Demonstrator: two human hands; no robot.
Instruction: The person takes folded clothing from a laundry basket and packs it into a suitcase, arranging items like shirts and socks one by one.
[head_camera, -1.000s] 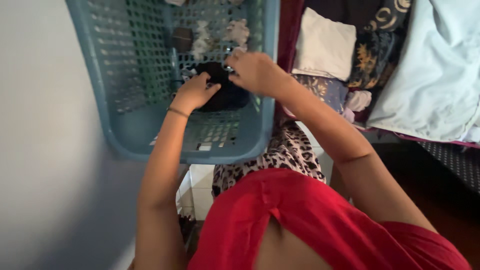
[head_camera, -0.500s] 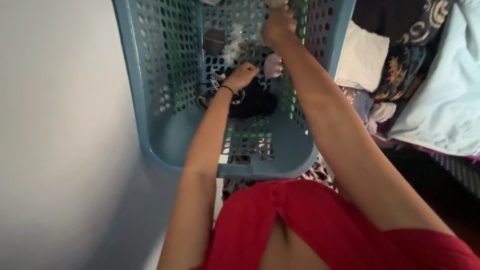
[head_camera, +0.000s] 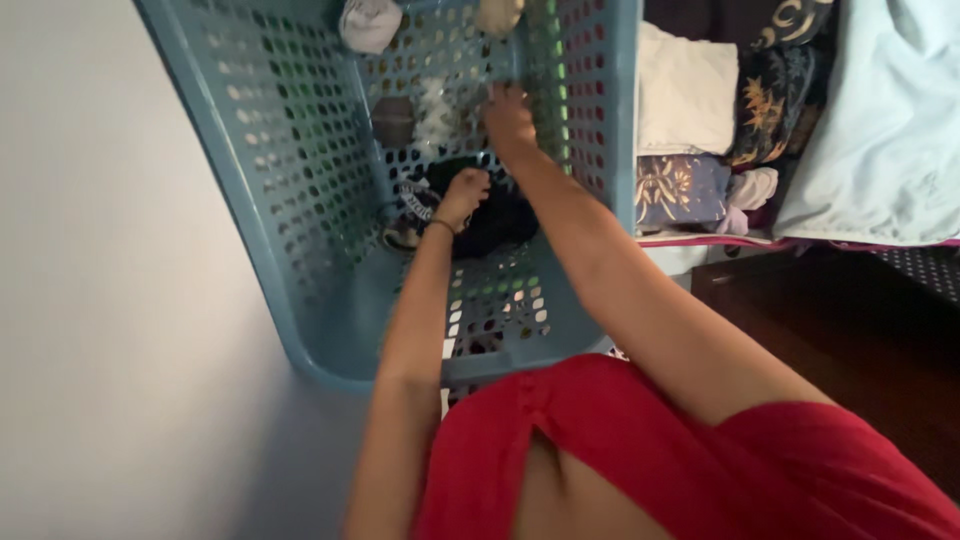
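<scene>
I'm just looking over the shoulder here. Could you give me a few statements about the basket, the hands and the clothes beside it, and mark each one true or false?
1. Both hands are inside the blue perforated basket. True.
2. The left hand rests on a dark garment at the basket's bottom. True.
3. The right hand is lifting the white folded cloth. False: that cloth lies outside the basket, on the pile to the right; the right hand is deeper in the basket, among small light items.
4. The basket is made of woven wicker. False: it is blue plastic with rows of holes.
5. The person wears a red top. True.
</scene>
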